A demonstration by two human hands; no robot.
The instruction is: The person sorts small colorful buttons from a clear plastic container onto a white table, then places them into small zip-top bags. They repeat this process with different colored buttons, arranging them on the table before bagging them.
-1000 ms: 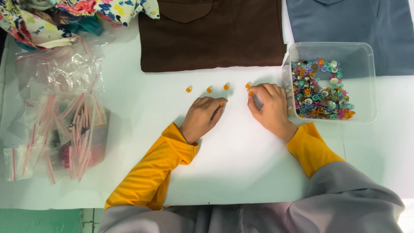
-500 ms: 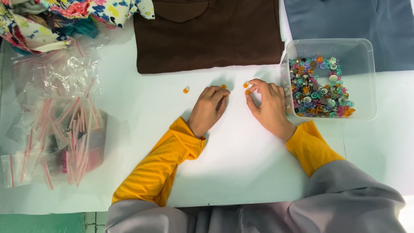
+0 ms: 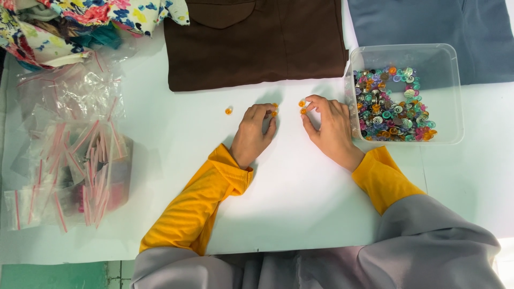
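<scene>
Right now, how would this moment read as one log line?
left hand: touching orange buttons | right hand: fingertips at orange buttons | clear tub: mixed buttons

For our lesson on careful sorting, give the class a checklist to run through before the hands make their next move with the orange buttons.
1. Left hand at orange buttons, fingertips touching: ok.
2. Right hand fingertips at the orange pair: ok.
3. Stray orange button lies apart, left of both hands: not ok.
4. Clear tub of mixed buttons beside right hand, upright: ok.
5. Brown garment flat above the hands: ok.
6. Firmness of grip on buttons: cannot tell.
</scene>
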